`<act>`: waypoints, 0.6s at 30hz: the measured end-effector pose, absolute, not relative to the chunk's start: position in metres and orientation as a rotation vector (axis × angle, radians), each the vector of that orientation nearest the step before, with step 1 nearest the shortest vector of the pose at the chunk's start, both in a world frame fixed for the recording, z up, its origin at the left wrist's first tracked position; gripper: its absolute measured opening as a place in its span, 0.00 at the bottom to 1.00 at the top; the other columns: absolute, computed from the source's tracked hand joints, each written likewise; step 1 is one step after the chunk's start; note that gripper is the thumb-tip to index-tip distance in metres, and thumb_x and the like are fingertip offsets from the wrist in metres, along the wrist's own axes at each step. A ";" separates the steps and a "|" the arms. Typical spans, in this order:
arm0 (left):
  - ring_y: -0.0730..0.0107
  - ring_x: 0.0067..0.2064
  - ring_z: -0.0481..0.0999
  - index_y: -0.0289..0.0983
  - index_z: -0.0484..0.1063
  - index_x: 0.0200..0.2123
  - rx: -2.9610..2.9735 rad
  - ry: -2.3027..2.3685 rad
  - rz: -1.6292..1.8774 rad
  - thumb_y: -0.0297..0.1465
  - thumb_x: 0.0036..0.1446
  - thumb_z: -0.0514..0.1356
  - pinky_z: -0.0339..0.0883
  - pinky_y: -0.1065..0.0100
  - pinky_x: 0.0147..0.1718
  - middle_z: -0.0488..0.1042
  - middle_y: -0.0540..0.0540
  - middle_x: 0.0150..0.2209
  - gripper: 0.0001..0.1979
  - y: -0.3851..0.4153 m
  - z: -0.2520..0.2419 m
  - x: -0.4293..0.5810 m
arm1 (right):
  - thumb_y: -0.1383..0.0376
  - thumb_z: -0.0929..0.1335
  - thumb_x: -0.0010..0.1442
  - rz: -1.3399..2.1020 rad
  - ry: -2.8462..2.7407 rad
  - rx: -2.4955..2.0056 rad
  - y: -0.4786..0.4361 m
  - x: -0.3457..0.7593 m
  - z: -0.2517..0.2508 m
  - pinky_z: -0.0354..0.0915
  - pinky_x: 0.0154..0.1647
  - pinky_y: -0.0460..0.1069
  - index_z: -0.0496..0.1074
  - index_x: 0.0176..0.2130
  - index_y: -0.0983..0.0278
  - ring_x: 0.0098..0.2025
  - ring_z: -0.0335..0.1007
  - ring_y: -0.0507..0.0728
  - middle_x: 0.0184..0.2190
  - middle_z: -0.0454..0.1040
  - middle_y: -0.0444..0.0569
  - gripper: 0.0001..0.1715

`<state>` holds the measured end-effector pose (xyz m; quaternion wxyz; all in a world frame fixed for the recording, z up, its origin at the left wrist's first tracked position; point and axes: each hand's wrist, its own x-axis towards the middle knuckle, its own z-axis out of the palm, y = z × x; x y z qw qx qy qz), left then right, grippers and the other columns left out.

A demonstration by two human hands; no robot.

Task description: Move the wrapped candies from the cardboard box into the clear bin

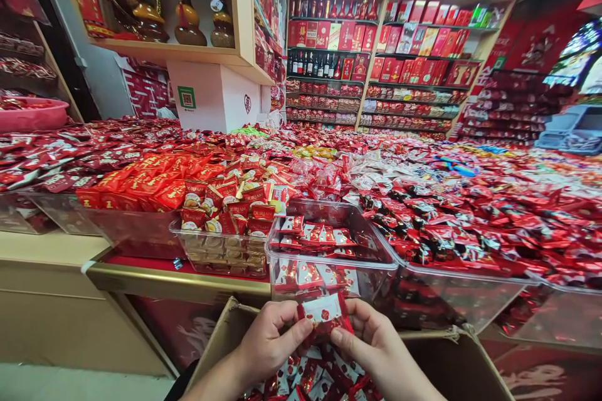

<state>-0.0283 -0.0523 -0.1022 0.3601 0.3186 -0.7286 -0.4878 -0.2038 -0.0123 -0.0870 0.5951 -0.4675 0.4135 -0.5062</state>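
Both my hands meet low in the middle of the view, over an open cardboard box (221,341) filled with red-and-white wrapped candies (315,379). My left hand (270,338) and my right hand (371,341) are closed together on a bunch of these candy packets (324,313), thumbs on top. Just beyond them stands a clear plastic bin (376,269), partly filled with the same red-and-white candies.
A wide counter carries several clear bins heaped with red wrapped sweets (470,213), one holding gold-and-red packs (226,207). Shelves of red gift boxes and bottles (376,44) line the back wall. A pink basin (32,114) sits at the left. A scale (574,128) is far right.
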 end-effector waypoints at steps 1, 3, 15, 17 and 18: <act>0.79 0.24 0.62 0.31 0.67 0.24 0.819 -1.894 -1.231 0.41 0.55 0.53 0.56 0.77 0.24 0.64 0.51 0.21 0.18 -0.052 -0.100 -0.027 | 0.59 0.72 0.46 -1.174 0.958 -1.121 -0.012 -0.204 -0.087 0.63 0.39 0.49 0.70 0.34 0.64 0.34 0.69 0.53 0.31 0.74 0.46 0.16; 0.78 0.26 0.63 0.32 0.68 0.29 0.824 -1.912 -1.218 0.41 0.54 0.54 0.56 0.77 0.26 0.67 0.50 0.24 0.16 -0.052 -0.097 -0.026 | 0.59 0.71 0.47 -1.177 0.957 -1.181 -0.012 -0.204 -0.086 0.62 0.41 0.49 0.70 0.34 0.65 0.37 0.69 0.55 0.33 0.74 0.47 0.15; 0.78 0.20 0.65 0.31 0.70 0.21 0.876 -1.936 -1.329 0.45 0.56 0.48 0.56 0.76 0.20 0.70 0.47 0.18 0.26 -0.054 -0.099 -0.026 | 0.53 0.73 0.42 -1.249 1.088 -0.971 -0.019 -0.210 -0.094 0.54 0.19 0.42 0.66 0.33 0.66 0.19 0.58 0.46 0.21 0.68 0.42 0.24; 0.78 0.20 0.64 0.30 0.72 0.21 0.837 -1.981 -1.311 0.45 0.57 0.47 0.55 0.76 0.21 0.69 0.47 0.17 0.27 -0.054 -0.097 -0.024 | 0.53 0.73 0.42 -1.271 1.119 -0.956 -0.018 -0.210 -0.092 0.54 0.19 0.42 0.66 0.33 0.66 0.18 0.55 0.45 0.21 0.67 0.41 0.24; 0.78 0.20 0.64 0.30 0.73 0.20 0.817 -2.012 -1.283 0.44 0.57 0.47 0.55 0.76 0.21 0.69 0.47 0.17 0.27 -0.054 -0.097 -0.023 | 0.52 0.72 0.42 -1.284 1.135 -0.952 -0.018 -0.210 -0.091 0.53 0.19 0.42 0.67 0.32 0.66 0.18 0.55 0.44 0.21 0.67 0.41 0.24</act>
